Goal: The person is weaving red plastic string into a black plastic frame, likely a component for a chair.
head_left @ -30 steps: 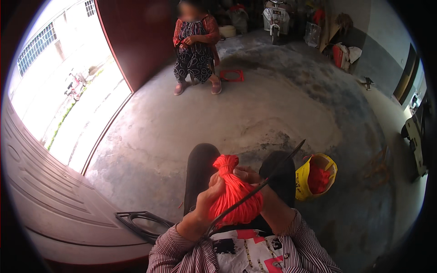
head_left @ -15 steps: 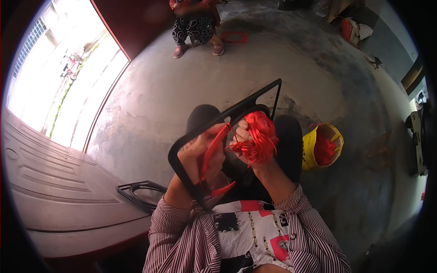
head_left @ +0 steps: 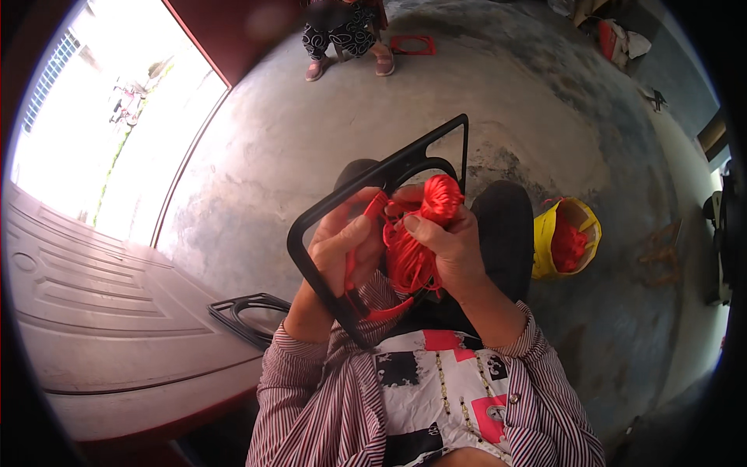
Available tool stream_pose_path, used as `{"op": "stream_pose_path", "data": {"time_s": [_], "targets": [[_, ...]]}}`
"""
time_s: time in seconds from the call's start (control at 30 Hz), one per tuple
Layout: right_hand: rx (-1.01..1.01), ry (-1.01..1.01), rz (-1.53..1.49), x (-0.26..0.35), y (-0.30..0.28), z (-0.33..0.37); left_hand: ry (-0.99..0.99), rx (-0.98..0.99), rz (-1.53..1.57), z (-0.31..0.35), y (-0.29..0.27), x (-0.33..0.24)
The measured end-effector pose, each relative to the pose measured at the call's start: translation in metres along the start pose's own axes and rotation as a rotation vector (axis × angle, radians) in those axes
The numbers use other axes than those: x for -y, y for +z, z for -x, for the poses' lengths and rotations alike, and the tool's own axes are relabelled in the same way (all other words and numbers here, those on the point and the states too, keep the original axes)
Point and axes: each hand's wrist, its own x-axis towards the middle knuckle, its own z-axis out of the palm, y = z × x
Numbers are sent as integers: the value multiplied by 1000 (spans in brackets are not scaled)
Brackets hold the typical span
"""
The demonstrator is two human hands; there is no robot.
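Note:
A black rectangular frame (head_left: pixel 401 163) with a ring inside it is tilted above my lap. Red cord covers part of the ring, along its left side and its lower curve (head_left: pixel 391 311). My left hand (head_left: pixel 342 245) reaches through the frame and closes on the red-wrapped part of the ring, fingers pinched near its upper end. In my right hand (head_left: pixel 459 253) is a bundle of red cord (head_left: pixel 442 198), bunched at the top with loose loops hanging below. The fingertips of both hands are close together beside the ring. My right hand partly hides the bundle.
A yellow bag (head_left: pixel 545 241) holding red cord (head_left: pixel 570 245) stands on the floor to my right. More black frames (head_left: pixel 247 317) lie at my left beside a pale panelled board (head_left: pixel 101 303). Ahead, a seated person (head_left: pixel 338 39) has a red frame (head_left: pixel 412 44) nearby on the floor.
The red bundle has turned, its bunched end now up and its loops hanging lower. My right thumb has moved across it toward the ring. My left hand keeps hold of the ring.

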Motion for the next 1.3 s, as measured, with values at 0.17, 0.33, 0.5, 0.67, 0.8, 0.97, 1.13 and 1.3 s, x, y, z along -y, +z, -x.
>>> {"op": "stream_pose_path", "data": {"time_s": [0.17, 0.33, 0.5, 0.67, 0.8, 0.97, 1.13, 1.3], "targets": [[21, -118, 214, -11, 6, 5, 8, -37, -16, 5, 1, 0], [25, -74, 142, -15, 7, 21, 38, -47, -72, 12, 7, 2], [86, -30, 41, -13, -1, 16, 26, -60, -96, 13, 4, 1], [210, 55, -208, 6, -27, 14, 98, -63, 58, 11, -6, 1], [147, -25, -554, 24, -44, 4, 135, -62, 41, 10, -25, 1], [96, -242, -632, 29, -98, -34, 47, -30, -19, 11, -9, -1], [15, -186, -649, 22, -90, -27, 19, 24, -35, 5, -10, 7], [332, 166, 30, 31, -39, 12, 24, 41, 3, 1, -15, 11]]}}
